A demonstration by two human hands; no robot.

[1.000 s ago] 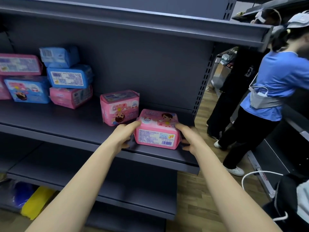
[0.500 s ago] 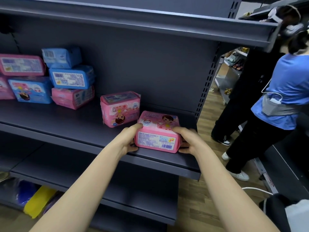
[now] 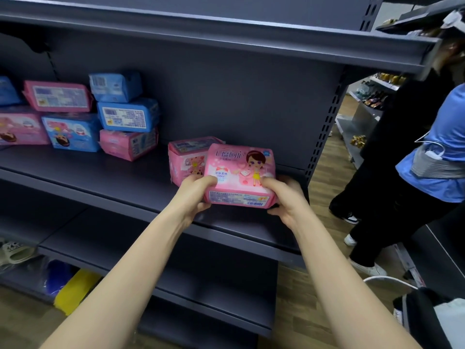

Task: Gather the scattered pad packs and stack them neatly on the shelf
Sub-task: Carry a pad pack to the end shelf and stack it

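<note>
A pink pad pack [image 3: 240,172] with a cartoon girl on its face is tilted up just above the dark shelf [image 3: 105,182]. My left hand [image 3: 195,193] grips its left end and my right hand [image 3: 284,197] grips its right end. Right behind it a second pink pack [image 3: 186,157] stands on the shelf, partly hidden. Further left sits a stack of a pink pack [image 3: 128,143] under two blue packs [image 3: 127,115], beside more pink and blue packs [image 3: 57,96] at the far left.
An upper shelf [image 3: 226,36] overhangs the packs. Lower shelves [image 3: 201,293] lie below, with yellow and blue items [image 3: 73,285] near the floor. Two people [image 3: 432,152] stand in the aisle at the right. A perforated upright [image 3: 324,127] ends the shelf.
Both hands have lifted the pink pack off the shelf and tipped its front face up toward me; it now overlaps the pack behind it.
</note>
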